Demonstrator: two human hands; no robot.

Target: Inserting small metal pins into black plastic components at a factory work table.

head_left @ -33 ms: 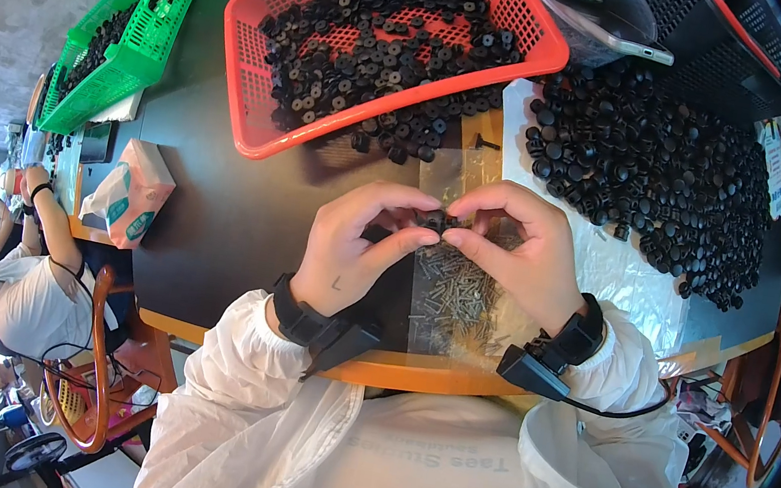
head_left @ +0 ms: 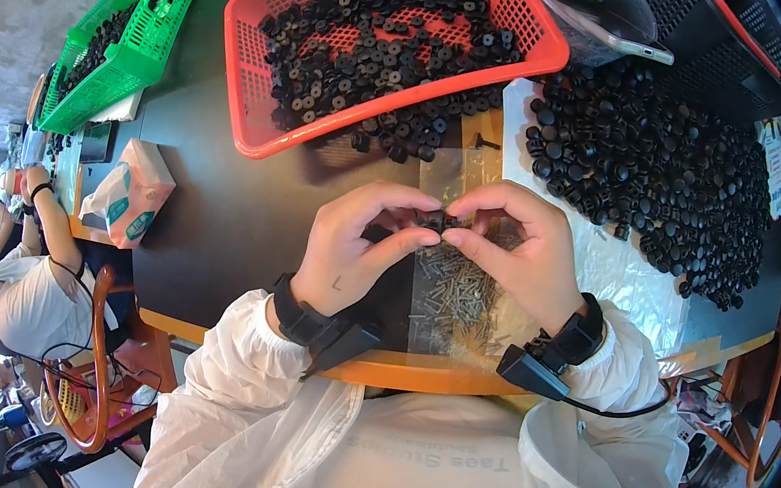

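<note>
Both hands meet above the table, pinching a small black plastic part between thumbs and fingertips. My left hand grips its left side, and my right hand closes on the right side; the fingers cover much of the part. Beneath them lies a heap of metal screws on clear plastic. Beyond my hands, a red basket holds many black round pieces with centre holes, some of them spilled below its near rim. To the right spreads a large pile of black round caps.
A green basket of black parts stands at the far left, with a tissue pack nearer me. At the back right, a clear tub stands beside a black crate. Another person sits at the left.
</note>
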